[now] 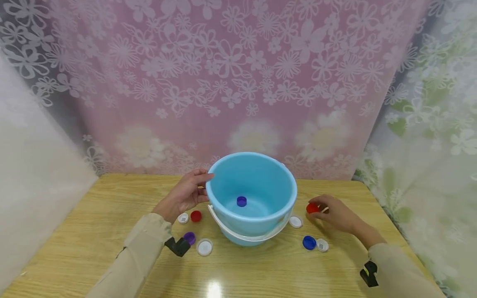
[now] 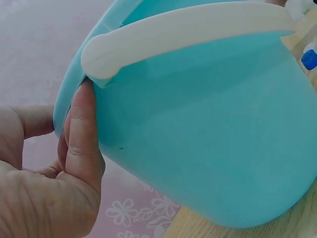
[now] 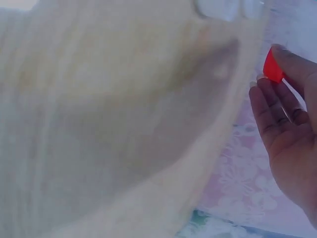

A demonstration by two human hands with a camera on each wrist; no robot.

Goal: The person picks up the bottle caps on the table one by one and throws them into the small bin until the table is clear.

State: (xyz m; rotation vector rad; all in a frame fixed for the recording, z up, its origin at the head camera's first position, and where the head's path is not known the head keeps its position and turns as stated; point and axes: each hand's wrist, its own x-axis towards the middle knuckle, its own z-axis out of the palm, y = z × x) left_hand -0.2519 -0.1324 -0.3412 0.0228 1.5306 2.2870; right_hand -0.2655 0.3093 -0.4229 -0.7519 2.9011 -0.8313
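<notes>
Pinching a red cap (image 1: 311, 208), the right hand (image 1: 334, 212) is near unreadable white-cap markings (image 1: 321, 246).

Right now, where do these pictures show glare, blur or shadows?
Head view: a bright glare spot on the table at the bottom edge; left wrist view: the bucket looks fairly sharp, with soft shading under its white handle; right wrist view: hazy and washed out, a broad shadow across the blurred table, the fingers and red cap clearer.
</notes>
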